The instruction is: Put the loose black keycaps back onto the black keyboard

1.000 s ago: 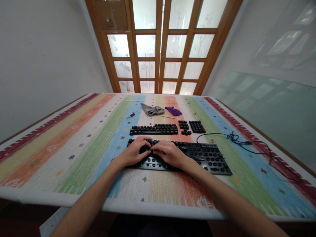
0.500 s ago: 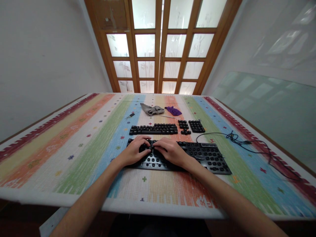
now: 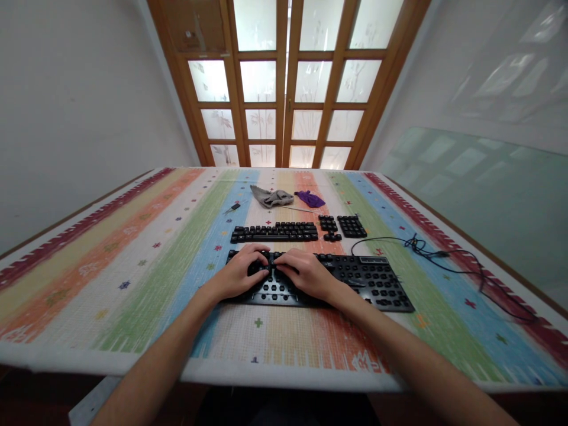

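Observation:
A black keyboard [image 3: 373, 281] lies on the striped table cover [image 3: 133, 266] in front of me. My left hand [image 3: 239, 275] and my right hand [image 3: 304, 273] both rest on its left half, fingers curled, with the fingertips meeting near the top rows. Whatever they pinch is hidden under the fingers. Just behind the keyboard, loose black keycaps [image 3: 275, 231] are laid out in rows in a keyboard pattern, with a number-pad block of keycaps [image 3: 352, 226] to their right.
A grey cloth [image 3: 270, 196] and a purple cloth [image 3: 310, 199] lie further back, with a small dark tool [image 3: 235, 207] to their left. The keyboard's black cable [image 3: 444, 257] loops toward the table's right edge. Wooden glazed doors [image 3: 284, 89] stand behind the table.
Both hands stay on the keyboard's left half; the fingertips have shifted slightly up toward the top rows. The view has tipped a little.

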Tool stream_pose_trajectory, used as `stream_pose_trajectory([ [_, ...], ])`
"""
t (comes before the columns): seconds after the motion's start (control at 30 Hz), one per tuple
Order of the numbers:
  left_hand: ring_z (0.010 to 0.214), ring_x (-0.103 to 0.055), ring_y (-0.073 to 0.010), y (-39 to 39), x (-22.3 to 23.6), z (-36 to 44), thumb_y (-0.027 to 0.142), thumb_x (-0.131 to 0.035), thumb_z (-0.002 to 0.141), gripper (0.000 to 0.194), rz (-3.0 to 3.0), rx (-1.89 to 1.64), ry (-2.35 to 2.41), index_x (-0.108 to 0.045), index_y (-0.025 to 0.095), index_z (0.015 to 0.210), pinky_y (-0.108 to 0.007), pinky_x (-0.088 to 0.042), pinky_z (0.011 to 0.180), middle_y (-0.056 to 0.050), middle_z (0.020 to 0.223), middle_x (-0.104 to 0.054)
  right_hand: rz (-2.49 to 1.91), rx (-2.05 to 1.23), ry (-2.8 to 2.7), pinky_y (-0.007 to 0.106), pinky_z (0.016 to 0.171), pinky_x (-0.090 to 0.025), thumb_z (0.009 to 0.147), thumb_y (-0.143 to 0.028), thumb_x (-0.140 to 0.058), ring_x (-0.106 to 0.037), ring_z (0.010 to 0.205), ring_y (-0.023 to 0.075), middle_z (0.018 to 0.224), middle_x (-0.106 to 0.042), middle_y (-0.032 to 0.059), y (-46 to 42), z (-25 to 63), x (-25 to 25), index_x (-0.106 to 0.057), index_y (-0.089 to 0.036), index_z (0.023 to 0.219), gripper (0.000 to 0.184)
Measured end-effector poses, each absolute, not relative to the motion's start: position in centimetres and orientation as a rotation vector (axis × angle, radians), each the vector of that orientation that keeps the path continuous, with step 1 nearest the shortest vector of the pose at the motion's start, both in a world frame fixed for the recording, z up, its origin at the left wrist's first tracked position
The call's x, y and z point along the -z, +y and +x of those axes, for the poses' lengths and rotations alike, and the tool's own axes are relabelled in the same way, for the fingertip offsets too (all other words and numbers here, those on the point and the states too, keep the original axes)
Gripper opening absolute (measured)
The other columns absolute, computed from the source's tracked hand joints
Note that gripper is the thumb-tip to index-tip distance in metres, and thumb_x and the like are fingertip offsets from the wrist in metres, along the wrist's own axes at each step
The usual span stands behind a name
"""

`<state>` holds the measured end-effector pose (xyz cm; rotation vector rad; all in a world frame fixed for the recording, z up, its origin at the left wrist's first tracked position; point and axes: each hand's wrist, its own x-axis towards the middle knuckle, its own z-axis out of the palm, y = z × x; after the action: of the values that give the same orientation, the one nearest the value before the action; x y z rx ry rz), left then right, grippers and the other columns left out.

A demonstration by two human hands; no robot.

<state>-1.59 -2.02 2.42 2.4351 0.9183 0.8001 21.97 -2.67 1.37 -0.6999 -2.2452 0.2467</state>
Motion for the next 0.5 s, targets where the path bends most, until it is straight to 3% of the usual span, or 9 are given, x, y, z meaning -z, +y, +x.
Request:
stream_pose_trajectory([
  [0.5,0.122,-0.055,-0.0247,-2.4,-2.3,-1.2,0.020,-0.060,0.092,0.004,2.512,-0.830,0.901,-0.063,0.020,0.094,-0.046,-0.045,0.107,-0.009,0.129,-0.059,-0.604,-0.040,-2.447,0.030,0.073,-0.051,0.099,-0.007,-0.041,-0.058,0.079,0.0187,0.082,-0.067,0.0071,-3.2,20.8,-1.0,-0.065,-0.015,0.095,0.026],
])
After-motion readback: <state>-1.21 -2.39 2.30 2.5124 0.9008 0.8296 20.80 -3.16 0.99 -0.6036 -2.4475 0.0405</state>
